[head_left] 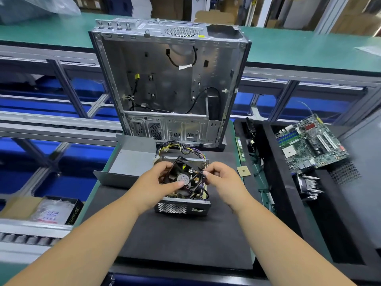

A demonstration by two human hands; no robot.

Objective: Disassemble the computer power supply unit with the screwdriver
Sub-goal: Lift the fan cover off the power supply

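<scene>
The left hand (pixel 159 181) grips the left side of the black cooling fan (pixel 183 178), thumb curled onto its face near the hub, while the right hand (pixel 219 178) pinches the fan's right edge between thumb and forefinger. The fan sits tilted just above the opened power supply unit (pixel 182 205), which rests on the dark mat (pixel 185 240) with its perforated end nearest the person. Behind and to the left of the unit lies its removed grey cover (pixel 127 164); directly behind it stands the stripped computer case (pixel 169 83), and a bundle of coloured wires (pixel 181 149) spills from the unit's far end. No screwdriver is in view. The step looks like freeing the fan from the unit. To do it well, the person should lift it evenly with both hands, watch the fan's lead toward the board, and unplug or untangle it rather than pull.
</scene>
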